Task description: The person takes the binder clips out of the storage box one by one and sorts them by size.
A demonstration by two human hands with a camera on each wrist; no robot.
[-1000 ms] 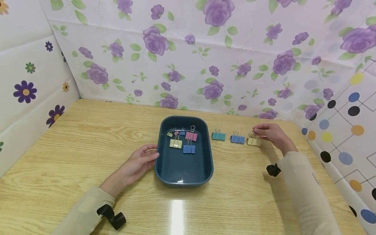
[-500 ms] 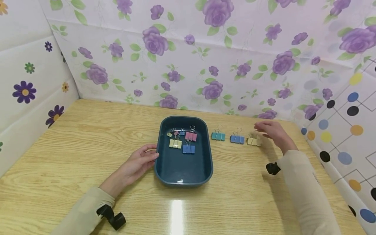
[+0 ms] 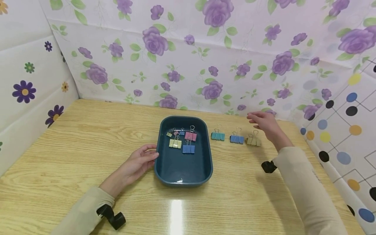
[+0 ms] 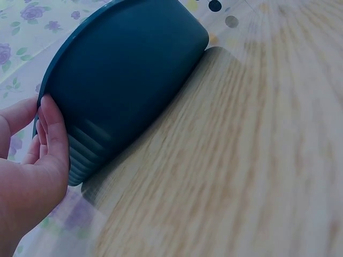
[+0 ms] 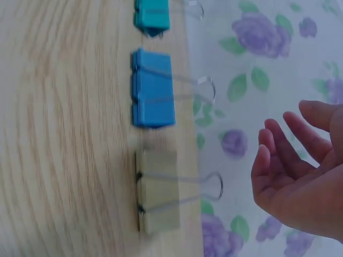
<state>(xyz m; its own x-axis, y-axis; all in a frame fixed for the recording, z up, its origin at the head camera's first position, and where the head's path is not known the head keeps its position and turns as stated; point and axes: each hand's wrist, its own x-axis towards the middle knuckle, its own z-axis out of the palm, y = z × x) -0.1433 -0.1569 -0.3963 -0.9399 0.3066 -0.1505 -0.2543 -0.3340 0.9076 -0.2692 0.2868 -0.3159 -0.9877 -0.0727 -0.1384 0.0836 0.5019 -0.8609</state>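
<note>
My left hand (image 3: 140, 164) holds the left rim of a dark blue tray (image 3: 183, 183), thumb and fingertips at its edge. Inside the tray lie a yellow binder clip (image 3: 175, 144), a pink binder clip (image 3: 191, 136), a blue binder clip (image 3: 188, 149) and several tiny clips (image 3: 182, 132). To the tray's right, a teal binder clip (image 3: 218, 136), another blue binder clip (image 3: 236, 139) and another yellow binder clip (image 3: 253, 141) stand in a row. My right hand (image 3: 268, 127), fingers loosely bent and holding nothing, hovers beyond the yellow clip, apart from its wire handles in the right wrist view.
The wooden table (image 3: 88, 137) ends at a flowered cloth (image 3: 188, 58) behind the row. A dotted cloth (image 3: 343, 140) hangs along the right side, and another flowered cloth (image 3: 26, 114) on the left.
My right hand has let go of the yellow binder clip's handle and risen away, then shifted slightly left. The left hand stays on the tray.
</note>
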